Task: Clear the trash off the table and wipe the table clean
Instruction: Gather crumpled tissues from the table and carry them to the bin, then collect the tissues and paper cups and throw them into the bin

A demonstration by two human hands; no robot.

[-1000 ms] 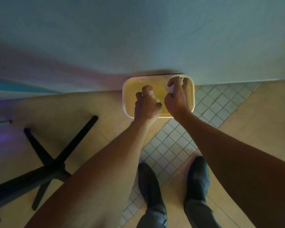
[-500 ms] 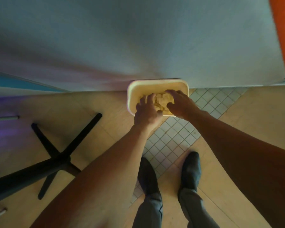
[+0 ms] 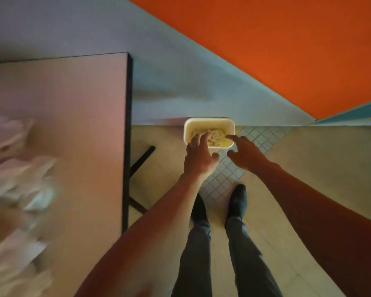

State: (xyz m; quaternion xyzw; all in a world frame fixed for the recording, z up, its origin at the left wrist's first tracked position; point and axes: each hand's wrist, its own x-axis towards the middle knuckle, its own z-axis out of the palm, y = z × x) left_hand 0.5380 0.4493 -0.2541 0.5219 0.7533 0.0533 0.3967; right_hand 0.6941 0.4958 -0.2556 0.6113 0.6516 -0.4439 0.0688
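- Blurred white crumpled trash (image 3: 19,189), probably paper, lies on the smooth, square-cornered bench (image 3: 84,125).
- Left hand (image 3: 198,158): grip loose, holding nothing.
- Rounded rectangular cream bin (image 3: 209,123) on the floor holds wadded paper (image 3: 214,136).
- Right hand (image 3: 244,153): fingers spread, empty.

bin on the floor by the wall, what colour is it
Pale cream-yellow bin, holding crumpled paper; head view.

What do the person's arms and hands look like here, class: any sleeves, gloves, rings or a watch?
Both forearms are bare as far up as the picture shows: no sleeves in view. The left hand and right hand wear no gloves, and no ring, watch or band shows, though the light is dim.
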